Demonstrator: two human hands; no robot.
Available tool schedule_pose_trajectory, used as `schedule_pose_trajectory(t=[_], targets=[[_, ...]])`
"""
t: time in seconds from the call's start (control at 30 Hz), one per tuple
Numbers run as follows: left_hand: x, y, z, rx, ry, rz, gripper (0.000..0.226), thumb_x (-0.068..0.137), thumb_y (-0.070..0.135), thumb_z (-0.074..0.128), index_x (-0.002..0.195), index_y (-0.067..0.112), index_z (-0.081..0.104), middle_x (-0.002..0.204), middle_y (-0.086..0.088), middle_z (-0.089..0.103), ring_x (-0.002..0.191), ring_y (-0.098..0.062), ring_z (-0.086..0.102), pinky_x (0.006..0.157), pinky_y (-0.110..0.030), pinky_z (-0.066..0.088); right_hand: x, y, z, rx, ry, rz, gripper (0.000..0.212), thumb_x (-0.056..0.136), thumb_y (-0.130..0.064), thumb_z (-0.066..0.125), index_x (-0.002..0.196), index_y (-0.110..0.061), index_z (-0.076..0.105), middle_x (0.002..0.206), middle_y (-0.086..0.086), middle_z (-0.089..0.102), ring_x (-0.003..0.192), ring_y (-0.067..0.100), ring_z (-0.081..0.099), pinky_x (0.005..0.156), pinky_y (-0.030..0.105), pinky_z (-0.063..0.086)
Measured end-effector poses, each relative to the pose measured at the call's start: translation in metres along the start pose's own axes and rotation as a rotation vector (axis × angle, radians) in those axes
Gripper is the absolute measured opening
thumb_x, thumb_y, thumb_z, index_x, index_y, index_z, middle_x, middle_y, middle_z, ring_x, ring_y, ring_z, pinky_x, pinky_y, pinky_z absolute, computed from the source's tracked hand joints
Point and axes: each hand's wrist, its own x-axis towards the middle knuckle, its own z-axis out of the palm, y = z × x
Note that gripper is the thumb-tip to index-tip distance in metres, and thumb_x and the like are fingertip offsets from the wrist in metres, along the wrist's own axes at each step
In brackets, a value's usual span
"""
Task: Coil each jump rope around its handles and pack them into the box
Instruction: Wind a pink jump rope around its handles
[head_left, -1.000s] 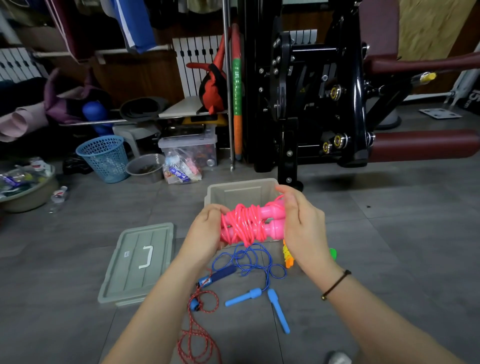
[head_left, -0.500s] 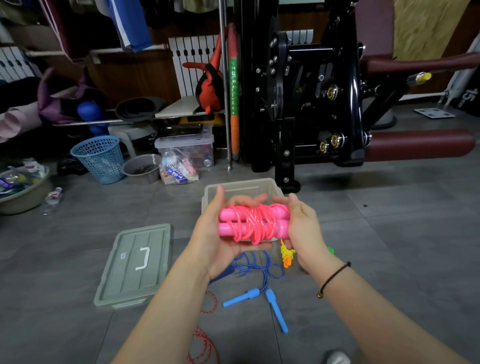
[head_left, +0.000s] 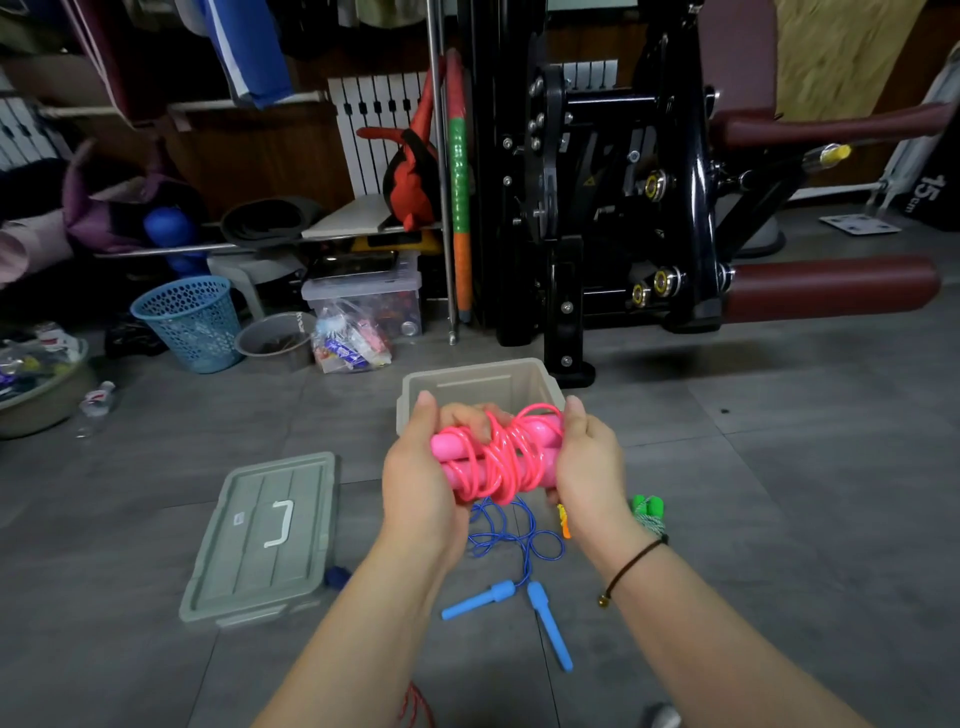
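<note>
A pink jump rope (head_left: 498, 454) is coiled around its two pink handles, held level just in front of the open grey box (head_left: 480, 379). My left hand (head_left: 421, 467) grips the handles' left end and my right hand (head_left: 587, 457) grips the right end. On the floor below lies a blue jump rope (head_left: 519, 540) with its light blue handles (head_left: 545, 618) spread apart. An orange handle (head_left: 563, 522) and a green rope (head_left: 648, 512) peek out beside my right wrist. A red rope (head_left: 415, 706) shows at the bottom edge.
The grey box lid (head_left: 265, 540) lies on the floor to the left. A black gym machine (head_left: 623, 208) with maroon pads stands behind the box. A blue basket (head_left: 189, 322), a bowl, a clear bin and a water bottle sit at the back left.
Both hands have carried the coiled pink rope slightly up and forward toward the box. My left hand has shifted its grip with the thumb raised above the handles.
</note>
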Motion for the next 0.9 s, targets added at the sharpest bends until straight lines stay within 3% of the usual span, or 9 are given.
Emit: schedule_pose_trajectory(t=[0.07,0.17,0.3,0.4,0.5,0.57,0.67,0.8,0.9], targets=[[-0.002,-0.002,-0.001,0.014,0.065,0.086,0.065,0.101,0.038,0.026,0.048,0.012,0.053,0.072,-0.012,0.064,0.067,-0.028,0.057,0.055,-0.033,0.040,-0.004,-0.006,0.003,-0.030,0.037,-0.070,0.042,0.096,-0.049,0.030,0.069,-0.022,0.048,0.069,0.005,0.054,0.078,0.039,0.062,0.072,0.051,0.051],[-0.003,-0.003,-0.003,0.010,0.138,0.173,0.064,0.099,0.036,0.028,0.044,0.014,0.052,0.068,-0.014,0.064,0.074,-0.029,0.059,0.058,-0.034,0.042,-0.009,-0.014,0.005,-0.038,0.060,-0.143,0.042,0.101,-0.036,0.030,0.067,-0.019,0.047,0.068,0.001,0.051,0.076,0.041,0.061,0.071,0.057,0.050],[-0.003,0.000,-0.007,-0.008,0.134,0.211,0.063,0.099,0.033,0.028,0.044,0.014,0.052,0.069,-0.015,0.066,0.077,-0.027,0.062,0.066,-0.035,0.046,-0.011,-0.018,0.007,-0.045,0.033,-0.204,0.036,0.102,-0.035,0.030,0.092,-0.015,0.057,0.073,-0.006,0.050,0.081,0.035,0.060,0.071,0.057,0.051],[0.001,0.005,-0.009,0.096,0.081,0.172,0.059,0.099,0.035,0.031,0.048,0.016,0.056,0.083,-0.009,0.072,0.074,-0.025,0.066,0.059,-0.033,0.051,-0.009,-0.018,0.008,-0.017,0.019,-0.167,0.047,0.095,-0.052,0.025,0.093,-0.016,0.054,0.082,0.003,0.057,0.081,0.037,0.061,0.073,0.053,0.052],[0.007,0.009,-0.013,0.476,0.230,0.411,0.030,0.091,0.045,0.043,0.072,0.029,0.061,0.092,0.001,0.067,0.083,-0.015,0.061,0.079,-0.031,0.048,0.002,-0.015,0.004,0.063,0.014,0.007,0.062,0.093,-0.055,0.019,0.115,-0.010,0.055,0.102,0.017,0.062,0.060,0.029,0.060,0.047,0.029,0.049],[0.010,0.012,-0.018,0.761,0.357,0.606,0.022,0.085,0.051,0.049,0.080,0.029,0.047,0.085,0.001,0.057,0.076,-0.015,0.053,0.072,-0.027,0.038,0.006,-0.016,-0.003,0.115,0.047,0.098,0.052,0.101,-0.043,0.020,0.119,-0.008,0.054,0.100,0.019,0.061,0.040,0.019,0.054,0.032,0.019,0.037],[0.003,0.009,-0.018,1.170,0.295,0.641,0.026,0.092,0.047,0.047,0.085,0.023,0.040,0.067,0.006,0.053,0.063,-0.022,0.050,0.058,-0.032,0.031,0.009,-0.015,-0.010,0.136,0.082,0.174,0.051,0.102,-0.040,0.018,0.112,-0.003,0.051,0.088,0.019,0.059,0.026,0.016,0.045,0.028,0.016,0.030],[-0.002,-0.001,-0.013,1.300,0.258,0.531,0.028,0.095,0.047,0.032,0.089,0.021,0.036,0.074,-0.003,0.059,0.071,-0.034,0.054,0.058,-0.036,0.033,0.009,-0.012,-0.012,0.035,0.102,0.113,0.051,0.101,-0.040,0.020,0.110,-0.002,0.052,0.099,0.020,0.058,0.052,0.029,0.057,0.037,0.026,0.041],[-0.002,0.001,-0.011,1.405,0.306,0.407,0.039,0.096,0.053,0.025,0.084,0.018,0.038,0.070,-0.004,0.052,0.070,-0.032,0.046,0.061,-0.037,0.033,0.007,-0.014,-0.017,-0.078,0.142,-0.044,0.047,0.102,-0.037,0.021,0.103,0.000,0.051,0.095,0.016,0.056,0.085,0.033,0.057,0.071,0.041,0.046]])
